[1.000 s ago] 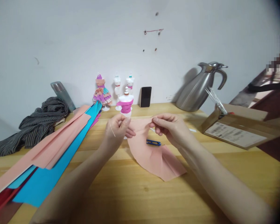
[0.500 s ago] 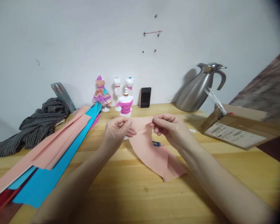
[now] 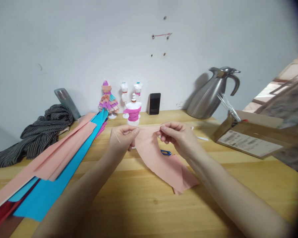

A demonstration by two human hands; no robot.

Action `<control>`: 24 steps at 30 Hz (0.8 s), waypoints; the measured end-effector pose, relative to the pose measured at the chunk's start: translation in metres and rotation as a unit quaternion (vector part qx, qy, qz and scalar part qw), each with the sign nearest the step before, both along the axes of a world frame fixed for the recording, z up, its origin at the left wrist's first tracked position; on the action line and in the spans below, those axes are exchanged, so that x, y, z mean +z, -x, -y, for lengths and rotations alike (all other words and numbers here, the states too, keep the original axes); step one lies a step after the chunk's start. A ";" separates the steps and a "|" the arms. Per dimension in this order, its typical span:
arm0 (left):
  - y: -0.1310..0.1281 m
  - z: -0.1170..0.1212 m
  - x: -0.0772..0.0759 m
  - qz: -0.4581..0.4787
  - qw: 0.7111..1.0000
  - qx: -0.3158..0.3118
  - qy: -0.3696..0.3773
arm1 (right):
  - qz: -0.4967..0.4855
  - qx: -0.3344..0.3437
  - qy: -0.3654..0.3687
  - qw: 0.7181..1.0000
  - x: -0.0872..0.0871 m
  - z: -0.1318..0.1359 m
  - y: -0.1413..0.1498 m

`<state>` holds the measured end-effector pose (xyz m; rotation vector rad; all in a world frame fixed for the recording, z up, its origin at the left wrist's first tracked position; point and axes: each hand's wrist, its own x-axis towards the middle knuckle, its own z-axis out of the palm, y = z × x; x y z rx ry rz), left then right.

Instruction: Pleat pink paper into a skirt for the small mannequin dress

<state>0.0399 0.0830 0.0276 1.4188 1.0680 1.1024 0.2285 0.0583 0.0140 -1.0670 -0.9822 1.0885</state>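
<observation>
A long strip of peach crepe paper point(image 3: 159, 162) hangs between my hands, its lower end curling to the right and folded over on the table. My left hand point(image 3: 123, 138) pinches the strip's upper left edge between thumb and fingers; a thin pale stick-like piece lies across the back of this hand. At the upper right edge, my right hand point(image 3: 175, 134) pinches the same strip. Just behind the paper stands a small white mannequin point(image 3: 133, 110) wrapped in a magenta band. A blue clip-like object point(image 3: 165, 152) rests on the table beside the strip.
Folded peach and blue crepe paper point(image 3: 72, 165) spreads over the left side, near a striped cloth point(image 3: 47, 129) and a bottle point(image 3: 67, 102). A dressed mannequin point(image 3: 108, 99), a phone point(image 3: 154, 103) and a steel jug point(image 3: 210, 94) line the wall. At right is a cardboard box point(image 3: 250, 138).
My left hand has shifted slightly left and its fingers have curled in more. The paper's lower fold has moved a little to the right. My right hand keeps its pinch.
</observation>
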 end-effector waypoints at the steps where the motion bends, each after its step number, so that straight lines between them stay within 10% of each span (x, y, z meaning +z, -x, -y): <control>1: 0.000 0.001 0.000 0.006 1.000 -0.003 0.013 | 0.001 0.000 -0.001 1.000 -0.001 0.000 0.000; 24: -0.006 0.002 -0.004 0.098 0.994 -0.008 0.053 | -0.047 0.016 -0.003 0.999 -0.004 -0.001 0.003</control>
